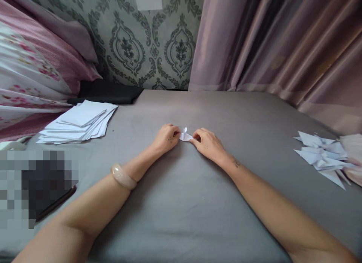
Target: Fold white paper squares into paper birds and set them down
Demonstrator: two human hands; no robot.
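A small folded white paper figure (186,136), with a narrow point sticking up from its middle, is between my two hands just above or on the grey cloth surface (181,202). My left hand (167,137) pinches its left end between thumb and fingers. At the right end, my right hand (208,143) pinches the paper in the same way. The fingertips cover both ends of the figure. A pale bangle (123,176) circles my left forearm.
On the left lies a stack of white paper sheets (79,121), with a folded black cloth (110,91) behind it. Several folded paper figures (322,151) are heaped at the far right. Patterned wallpaper (154,40) and curtains (226,44) border the back.
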